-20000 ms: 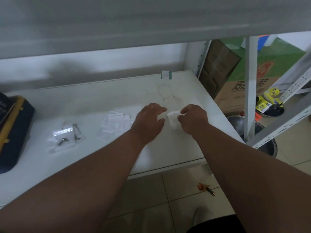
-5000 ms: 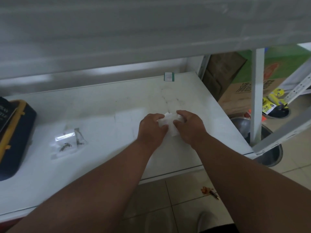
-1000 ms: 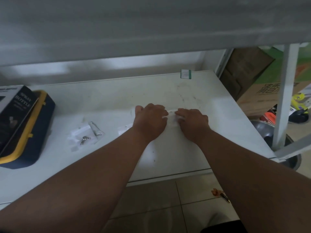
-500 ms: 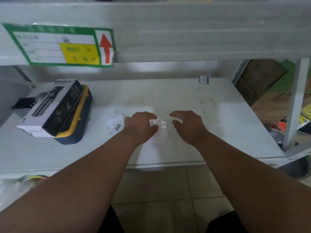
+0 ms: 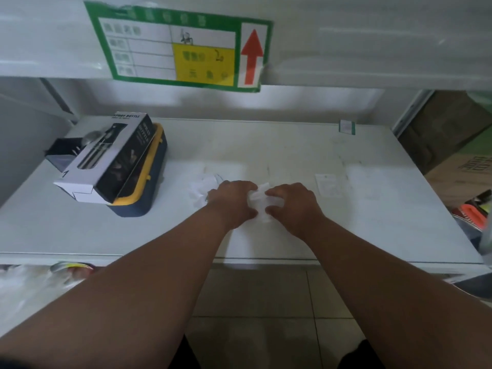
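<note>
A stack of small clear plastic bags (image 5: 261, 202) lies on the white shelf (image 5: 292, 155) between my hands. My left hand (image 5: 234, 201) grips its left side with curled fingers. My right hand (image 5: 291, 203) pinches its right side between thumb and fingers. Just left of my left hand lies a crumpled clear bag with small metal parts (image 5: 203, 186), partly hidden by that hand.
A spray-bottle box (image 5: 111, 161) rests on a blue and yellow case (image 5: 149, 182) at the left. A flat clear bag (image 5: 328, 185) lies right of my hands, a small green tag (image 5: 347, 127) at the back. Overhead runs a shelf with a green label (image 5: 183, 46).
My right hand has come back onto the stack of bags, which my left hand alone held half a second ago. The view has tilted up and shifted left.
</note>
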